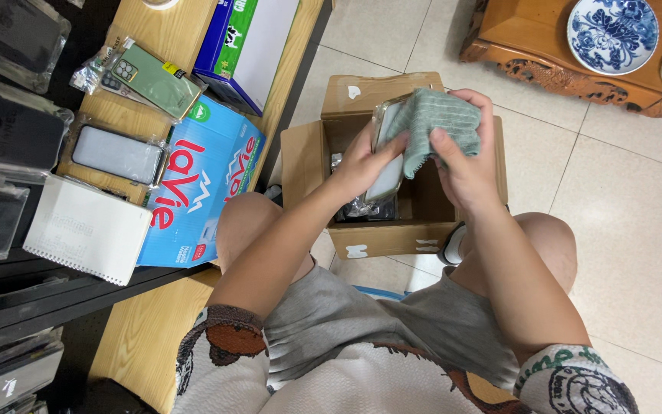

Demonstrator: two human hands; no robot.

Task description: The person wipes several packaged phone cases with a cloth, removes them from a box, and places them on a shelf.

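— Tiled floor (637,230) under our knees; our left hand (362,165) grips the phone case (386,172), our right hand (465,165) pinches the green cloth (434,119) against it.

— Above the open cardboard box (381,238), yes. We should probably wipe evenly, holding edges firmly.

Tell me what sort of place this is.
Probably a small phone-accessory shop or home stockroom. Bagged phone cases lie on a wooden counter, the left hand holds a phone that the right hand wipes with a green cloth over an open cardboard box.
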